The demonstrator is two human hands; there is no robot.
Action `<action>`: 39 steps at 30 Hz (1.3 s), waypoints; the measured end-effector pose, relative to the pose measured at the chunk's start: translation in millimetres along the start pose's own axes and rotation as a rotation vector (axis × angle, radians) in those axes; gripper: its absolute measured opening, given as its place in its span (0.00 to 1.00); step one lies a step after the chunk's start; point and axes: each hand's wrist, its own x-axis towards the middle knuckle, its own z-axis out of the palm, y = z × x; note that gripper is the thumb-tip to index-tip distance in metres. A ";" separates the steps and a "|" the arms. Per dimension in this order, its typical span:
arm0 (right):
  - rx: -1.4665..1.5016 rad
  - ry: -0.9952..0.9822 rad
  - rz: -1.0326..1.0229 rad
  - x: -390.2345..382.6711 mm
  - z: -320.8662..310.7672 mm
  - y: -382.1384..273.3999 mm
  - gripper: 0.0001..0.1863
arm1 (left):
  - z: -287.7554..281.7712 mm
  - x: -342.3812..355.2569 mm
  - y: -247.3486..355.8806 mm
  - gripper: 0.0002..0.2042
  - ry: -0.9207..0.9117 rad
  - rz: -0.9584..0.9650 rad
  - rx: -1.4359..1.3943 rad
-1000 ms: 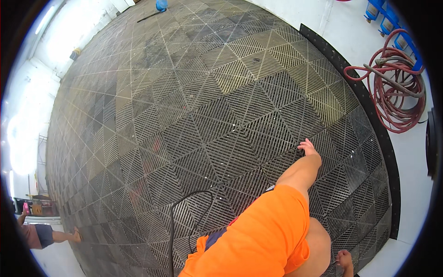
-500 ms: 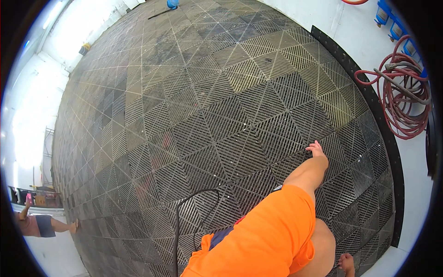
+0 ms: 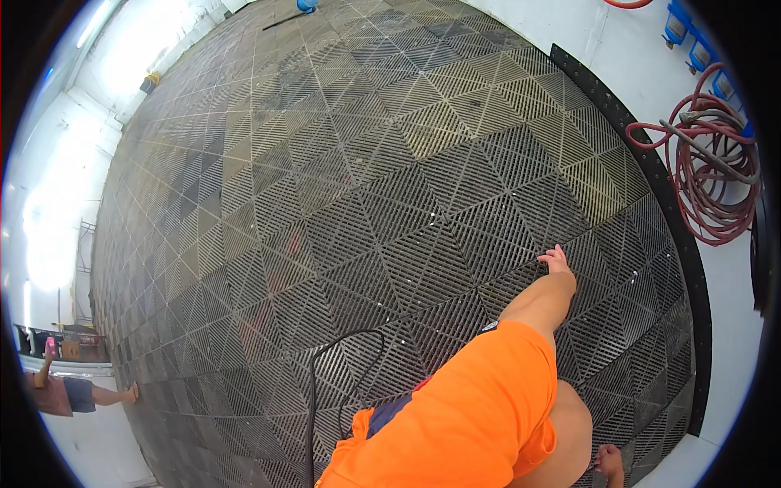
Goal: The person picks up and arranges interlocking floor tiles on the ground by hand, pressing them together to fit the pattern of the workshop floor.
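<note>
My left hand [image 3: 554,259] is over the dark, ribbed interlocking floor tiles [image 3: 415,268], fingers apart and loosely bent, with nothing visible in it; whether it touches them I cannot tell. Lower right, beside a bare knee [image 3: 569,427], is my right hand [image 3: 607,461], its fingers curled; any content is hidden. Orange clothing [image 3: 455,407] fills the bottom centre. A black cable [image 3: 313,382] loops on the tiles left of it.
A black curved edge strip [image 3: 651,163] borders the tiles at right, by coiled red hose [image 3: 708,179] and blue filter units [image 3: 675,24] on a white wall. Another person [image 3: 73,394] is at far left near a shelf [image 3: 73,348]. A blue object [image 3: 306,6] lies at top.
The whole view has shifted slightly, so the scene sits a little further right than a second ago. My hands keep much the same pose and place on the tiles.
</note>
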 end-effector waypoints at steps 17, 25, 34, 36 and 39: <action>0.095 -0.118 -0.263 31.4 9.2 -4.8 0.09 | 3.2 -50.6 -19.5 0.15 0.324 0.764 -0.215; -0.309 -0.015 -0.526 77.6 -55.5 -103.6 0.23 | 71.2 -36.9 -17.0 0.15 -0.215 0.911 -0.322; -0.213 -0.074 -0.370 114.4 -46.8 -39.0 0.22 | 62.2 -60.0 30.3 0.12 -0.332 0.685 -0.233; -0.223 -0.072 -0.373 109.0 -47.7 -42.2 0.22 | 59.6 -63.2 31.1 0.12 -0.355 0.691 -0.214; -0.252 -0.089 -0.367 100.4 -53.2 -48.7 0.23 | 60.3 -66.5 27.8 0.12 -0.301 0.718 -0.169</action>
